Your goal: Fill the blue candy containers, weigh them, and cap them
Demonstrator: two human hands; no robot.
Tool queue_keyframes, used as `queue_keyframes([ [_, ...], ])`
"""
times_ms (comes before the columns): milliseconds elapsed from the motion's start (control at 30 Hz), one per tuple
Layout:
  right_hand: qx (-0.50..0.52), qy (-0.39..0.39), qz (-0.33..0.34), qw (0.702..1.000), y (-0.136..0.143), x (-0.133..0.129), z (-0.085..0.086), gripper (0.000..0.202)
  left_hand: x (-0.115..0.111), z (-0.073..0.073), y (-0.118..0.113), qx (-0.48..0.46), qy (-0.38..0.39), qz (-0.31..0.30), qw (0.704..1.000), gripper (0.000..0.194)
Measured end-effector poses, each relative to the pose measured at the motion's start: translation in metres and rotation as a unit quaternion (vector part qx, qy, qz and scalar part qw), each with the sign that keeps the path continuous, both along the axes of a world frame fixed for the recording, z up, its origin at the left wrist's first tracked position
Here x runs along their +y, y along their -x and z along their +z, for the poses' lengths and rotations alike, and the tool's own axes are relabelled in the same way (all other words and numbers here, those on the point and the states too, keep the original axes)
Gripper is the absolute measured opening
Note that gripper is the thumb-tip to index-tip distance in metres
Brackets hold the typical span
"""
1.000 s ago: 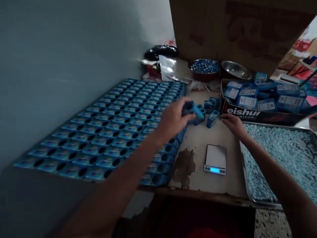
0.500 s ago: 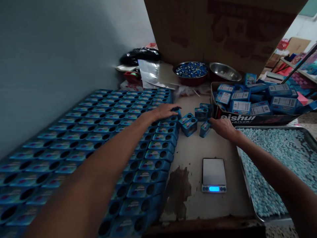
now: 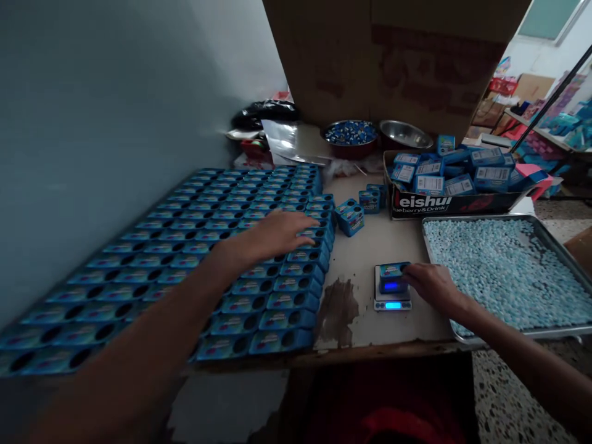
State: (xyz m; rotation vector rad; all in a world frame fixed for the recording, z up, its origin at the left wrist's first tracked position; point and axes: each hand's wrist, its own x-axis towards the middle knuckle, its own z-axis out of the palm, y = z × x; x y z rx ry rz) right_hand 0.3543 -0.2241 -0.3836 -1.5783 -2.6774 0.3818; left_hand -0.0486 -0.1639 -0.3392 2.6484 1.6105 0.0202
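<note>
Rows of small blue boxes [image 3: 194,246], each with a dark round hole on top, cover the left of the table. Over their right-hand columns is my left hand [image 3: 289,231], its fingers apart and nothing in it. My right hand [image 3: 430,282] pinches the right end of a blue box [image 3: 391,277] on the plate of a small scale [image 3: 393,305], whose display glows blue. Several other blue boxes [image 3: 352,220] stand loose on the table beyond the scale, right of the rows.
A metal tray [image 3: 429,243] of pale blue pellets lies at the right. Behind it is a carton [image 3: 416,206] full of blue boxes. Farther back stand a bowl of blue-and-silver pieces [image 3: 351,132], a steel bowl [image 3: 404,134] and a large cardboard sheet [image 3: 393,61].
My right hand has brought a blue box from beside the loose ones to the scale. My left hand has moved nearer over the rows, away from the box at their edge. The view has shifted.
</note>
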Motion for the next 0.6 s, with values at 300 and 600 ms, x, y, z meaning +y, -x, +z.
queue_keyframes([
  [300, 0.477, 0.154, -0.289, 0.816, -0.095, 0.009, -0.027, 0.017, -0.149, -0.044, -0.072, -0.041, -0.062, -0.137, 0.988, 0.036],
  [600, 0.494, 0.311, -0.414, 0.699, -0.167, 0.010, -0.020, 0.021, -0.144, -0.072, -0.127, -0.146, -0.082, -0.105, 0.980, 0.027],
])
